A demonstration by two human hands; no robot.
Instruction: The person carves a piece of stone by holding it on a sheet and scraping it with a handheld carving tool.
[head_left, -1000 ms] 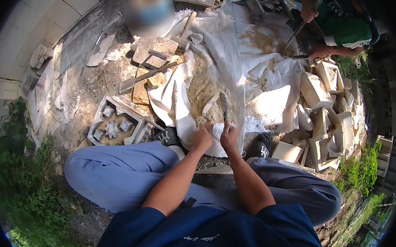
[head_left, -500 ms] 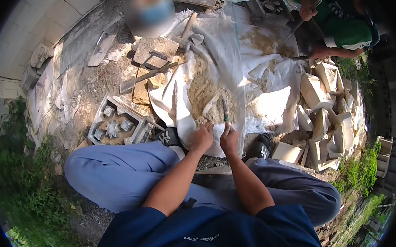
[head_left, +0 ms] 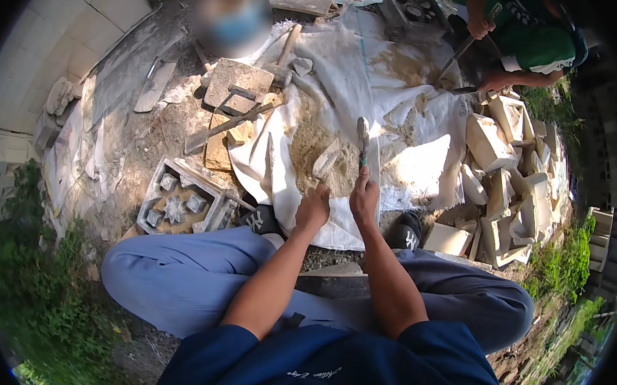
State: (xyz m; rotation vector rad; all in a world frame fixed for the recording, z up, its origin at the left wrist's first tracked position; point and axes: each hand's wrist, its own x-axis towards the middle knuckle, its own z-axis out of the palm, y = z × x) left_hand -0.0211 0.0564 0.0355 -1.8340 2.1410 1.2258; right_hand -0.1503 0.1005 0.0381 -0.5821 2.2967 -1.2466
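Note:
My right hand (head_left: 365,195) is wrapped round the handle of a narrow metal tool (head_left: 362,135), which points away from me over the pale sheet (head_left: 341,236). To its left, my left hand (head_left: 313,207) is closed at the near end of a pale, elongated stone piece (head_left: 326,159). The piece is tilted over a heap of sandy debris (head_left: 309,139) on the sheet. The two hands are apart, between my shoes, and the tool does not touch the piece.
A mould with a star shape (head_left: 176,205) lies at left. Behind it are a hammer (head_left: 284,56) and a flat slab (head_left: 239,84). Pale blocks (head_left: 491,142) are piled at right. A person in green (head_left: 534,36) holds a tool at top right.
My right hand has moved up and away from me, lifting the tool off the stone piece. My left hand has risen slightly with its grip kept.

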